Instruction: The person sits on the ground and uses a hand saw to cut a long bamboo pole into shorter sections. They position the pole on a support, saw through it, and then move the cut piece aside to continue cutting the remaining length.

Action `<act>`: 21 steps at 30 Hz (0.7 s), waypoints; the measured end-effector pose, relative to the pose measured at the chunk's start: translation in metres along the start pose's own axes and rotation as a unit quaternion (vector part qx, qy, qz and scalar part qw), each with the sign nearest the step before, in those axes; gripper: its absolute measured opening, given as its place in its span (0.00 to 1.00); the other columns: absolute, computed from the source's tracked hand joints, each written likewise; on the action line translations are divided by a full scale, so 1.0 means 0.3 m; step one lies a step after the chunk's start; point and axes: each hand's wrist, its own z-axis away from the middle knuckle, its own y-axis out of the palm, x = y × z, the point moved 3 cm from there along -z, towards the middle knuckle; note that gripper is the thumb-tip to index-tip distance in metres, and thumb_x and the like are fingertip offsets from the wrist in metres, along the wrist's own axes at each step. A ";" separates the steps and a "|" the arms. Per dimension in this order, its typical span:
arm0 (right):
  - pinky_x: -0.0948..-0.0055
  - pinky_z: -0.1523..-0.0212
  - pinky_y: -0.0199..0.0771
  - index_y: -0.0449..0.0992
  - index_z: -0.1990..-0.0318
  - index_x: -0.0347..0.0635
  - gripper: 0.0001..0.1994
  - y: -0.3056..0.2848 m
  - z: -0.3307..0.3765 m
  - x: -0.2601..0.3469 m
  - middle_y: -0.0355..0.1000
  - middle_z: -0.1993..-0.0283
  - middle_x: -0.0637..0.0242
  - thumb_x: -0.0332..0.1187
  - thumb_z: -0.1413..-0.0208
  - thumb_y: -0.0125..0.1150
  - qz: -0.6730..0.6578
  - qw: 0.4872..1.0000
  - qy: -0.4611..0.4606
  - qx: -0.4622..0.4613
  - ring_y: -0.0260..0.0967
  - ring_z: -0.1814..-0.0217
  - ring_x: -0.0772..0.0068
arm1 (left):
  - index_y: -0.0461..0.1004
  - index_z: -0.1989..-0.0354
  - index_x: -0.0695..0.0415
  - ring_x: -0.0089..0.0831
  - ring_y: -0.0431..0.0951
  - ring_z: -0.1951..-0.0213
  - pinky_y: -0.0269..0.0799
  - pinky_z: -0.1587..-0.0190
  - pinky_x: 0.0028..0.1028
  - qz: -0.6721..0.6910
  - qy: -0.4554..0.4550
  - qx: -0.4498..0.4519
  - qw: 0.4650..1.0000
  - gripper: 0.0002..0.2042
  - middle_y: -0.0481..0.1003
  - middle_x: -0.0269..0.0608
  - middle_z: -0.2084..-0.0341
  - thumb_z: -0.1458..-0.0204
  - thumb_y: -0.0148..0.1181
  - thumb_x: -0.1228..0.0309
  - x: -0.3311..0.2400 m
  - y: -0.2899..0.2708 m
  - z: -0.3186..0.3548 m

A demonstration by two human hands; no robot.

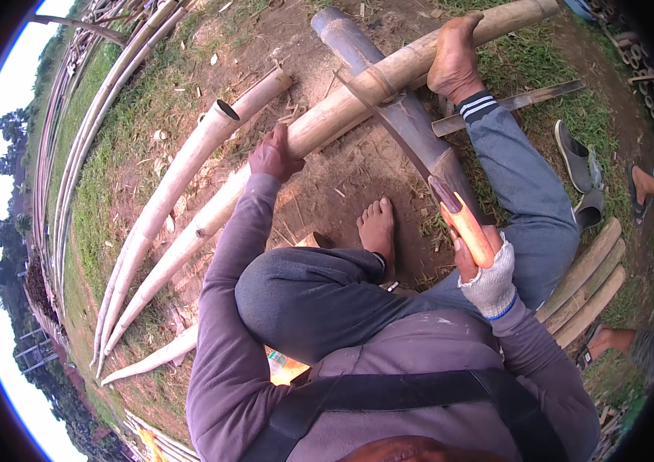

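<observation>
My left hand (274, 154) is bare and wraps over a long pale bamboo pole (334, 115). That pole runs from the lower left to the far right and rests across a thicker grey bamboo log (423, 131). In my right hand (487, 271), which wears a white fingerless glove, is the orange handle of a hand saw (468, 229). Its long, slightly curved blade lies against the pole close to where the pole crosses the log. Whether the teeth have cut in, I cannot tell. My bare foot (454, 58) presses on the pole beyond the blade.
More bamboo poles (180, 200) lie to the left, one with its hollow end showing. A split bamboo strip (511, 106) and sandals (573, 154) are at right, near cut bamboo pieces (585, 285). Another person's foot (646, 189) is at the right edge.
</observation>
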 end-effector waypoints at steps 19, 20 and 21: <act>0.55 0.71 0.75 0.77 0.61 0.36 0.11 0.161 -0.225 -0.035 0.75 0.74 0.52 0.33 0.39 0.73 -0.015 1.000 -0.013 -0.015 0.75 0.75 0.44 | 0.66 0.32 0.46 0.52 0.83 0.45 0.80 0.43 0.52 0.009 -0.004 0.021 1.000 0.46 0.80 0.51 0.47 0.63 0.82 0.54 0.009 0.018 0.001; 0.51 0.70 0.75 0.77 0.63 0.37 0.15 0.257 -0.355 -0.092 0.77 0.72 0.47 0.40 0.37 0.72 0.041 0.999 -0.012 -0.015 0.76 0.71 0.38 | 0.66 0.31 0.46 0.51 0.83 0.45 0.80 0.43 0.52 0.016 0.007 0.014 1.000 0.47 0.80 0.51 0.47 0.63 0.83 0.54 -0.014 0.010 -0.024; 0.53 0.69 0.74 0.76 0.63 0.36 0.14 0.323 -0.492 -0.073 0.75 0.71 0.47 0.39 0.35 0.70 0.028 0.999 -0.012 -0.036 0.76 0.69 0.37 | 0.66 0.32 0.46 0.52 0.83 0.45 0.80 0.43 0.52 0.011 0.011 0.011 1.000 0.46 0.80 0.51 0.47 0.64 0.83 0.54 -0.029 0.001 -0.044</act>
